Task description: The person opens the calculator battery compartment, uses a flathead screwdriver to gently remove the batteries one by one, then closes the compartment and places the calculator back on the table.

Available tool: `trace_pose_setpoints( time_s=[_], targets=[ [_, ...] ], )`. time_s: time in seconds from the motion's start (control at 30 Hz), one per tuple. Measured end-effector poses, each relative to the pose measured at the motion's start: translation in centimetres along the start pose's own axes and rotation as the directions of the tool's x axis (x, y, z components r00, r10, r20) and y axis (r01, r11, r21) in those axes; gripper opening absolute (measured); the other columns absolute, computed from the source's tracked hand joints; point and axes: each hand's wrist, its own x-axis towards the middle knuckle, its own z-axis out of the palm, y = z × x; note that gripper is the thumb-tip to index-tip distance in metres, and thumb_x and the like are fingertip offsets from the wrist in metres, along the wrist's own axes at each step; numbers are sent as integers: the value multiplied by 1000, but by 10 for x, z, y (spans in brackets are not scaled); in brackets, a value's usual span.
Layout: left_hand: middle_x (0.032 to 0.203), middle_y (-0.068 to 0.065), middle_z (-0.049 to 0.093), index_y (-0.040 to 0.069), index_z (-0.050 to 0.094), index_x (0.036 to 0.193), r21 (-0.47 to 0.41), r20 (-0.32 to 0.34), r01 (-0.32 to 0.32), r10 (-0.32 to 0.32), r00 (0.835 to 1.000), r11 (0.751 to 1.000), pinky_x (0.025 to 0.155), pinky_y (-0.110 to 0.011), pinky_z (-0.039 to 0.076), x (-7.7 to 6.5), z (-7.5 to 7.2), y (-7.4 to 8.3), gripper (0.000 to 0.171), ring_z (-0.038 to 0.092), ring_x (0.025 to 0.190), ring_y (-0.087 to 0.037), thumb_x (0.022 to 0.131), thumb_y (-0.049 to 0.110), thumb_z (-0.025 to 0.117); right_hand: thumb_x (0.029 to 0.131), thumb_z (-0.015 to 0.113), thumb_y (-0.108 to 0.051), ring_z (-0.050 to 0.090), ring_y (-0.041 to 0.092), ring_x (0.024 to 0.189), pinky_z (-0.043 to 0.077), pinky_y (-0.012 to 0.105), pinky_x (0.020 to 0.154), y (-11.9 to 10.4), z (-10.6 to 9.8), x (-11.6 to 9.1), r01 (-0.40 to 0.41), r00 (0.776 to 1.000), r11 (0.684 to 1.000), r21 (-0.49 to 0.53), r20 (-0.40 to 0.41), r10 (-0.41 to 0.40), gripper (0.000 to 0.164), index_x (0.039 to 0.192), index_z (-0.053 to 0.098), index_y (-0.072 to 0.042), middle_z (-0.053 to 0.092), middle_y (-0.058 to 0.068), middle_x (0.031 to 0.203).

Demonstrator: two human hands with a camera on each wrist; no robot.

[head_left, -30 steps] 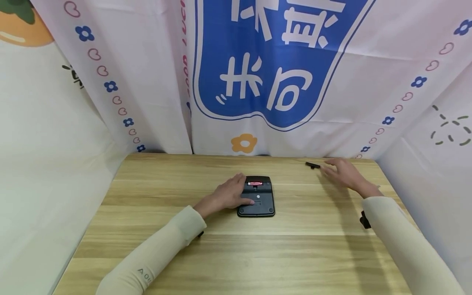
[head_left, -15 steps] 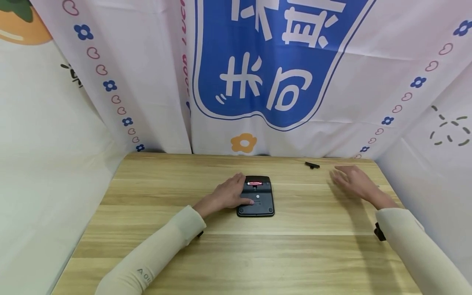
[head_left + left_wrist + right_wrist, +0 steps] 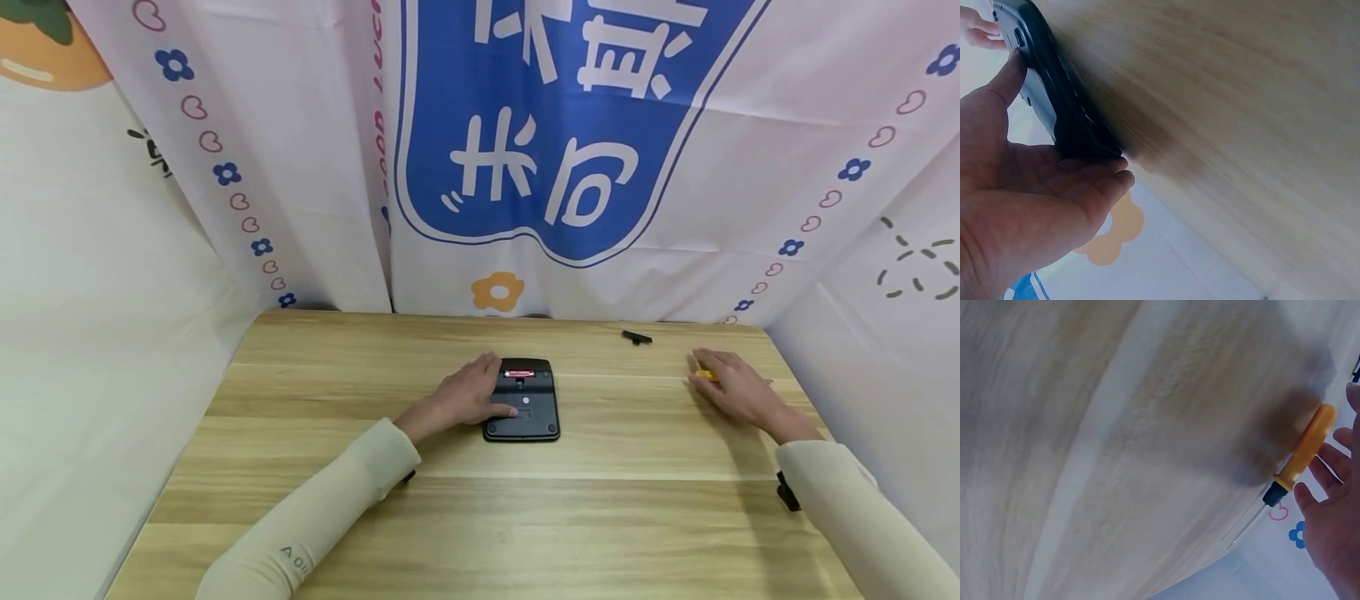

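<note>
My left hand point(image 3: 461, 395) holds a black calculator point(image 3: 534, 425) that lies face down on the table, thumb on its back and fingers along its left edge and far corner. A red-and-silver battery point(image 3: 519, 374) sits in its uncovered compartment. At the far right, my right hand point(image 3: 735, 390) is spread low over a screwdriver with a yellow-orange handle point(image 3: 1307, 447), a dark collar and a thin metal shaft. The handle shows between thumb and fingers, fingertips right beside it. The palm hides most of the screwdriver in the head view.
A small black battery cover point(image 3: 637, 337) with a tab lies near the table's back edge, left of my right hand. The wood-grain table point(image 3: 480, 525) ends at a printed cloth point(image 3: 330, 208) behind and at white cloth on both sides.
My right hand has drawn away from the battery cover, rightward and nearer to me, and come down over the screwdriver, whose handle now shows. My left hand and the calculator have stayed in place.
</note>
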Motion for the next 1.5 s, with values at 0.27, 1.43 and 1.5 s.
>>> trace_pose_setpoints(
  time_s=[0.27,1.43,1.5],
  targets=[
    [173,-20,25,-3,28,165,5,11,11,-11,1000,1000,124,-54,37,2,2,1,100,31,158,-36,97,56,72,108,64,-22,45,60,135,38,73,108,12,10,-6,46,998,999,-15,-33,-46,57,149,48,15,47,39,150],
    [173,-19,24,-2,28,165,19,13,9,-9,1000,1000,124,-54,37,-1,0,0,99,30,158,-36,98,56,71,104,65,-3,62,58,118,49,72,96,17,13,-4,101,976,995,-22,-191,-103,32,133,66,10,66,34,131],
    [173,-19,24,-2,28,165,19,13,10,-10,1000,1000,124,-55,37,-1,0,0,99,31,158,-36,98,56,71,104,64,-3,63,59,116,50,71,96,16,13,-3,88,977,996,-21,-191,-91,32,134,65,11,66,35,130]
  ],
)
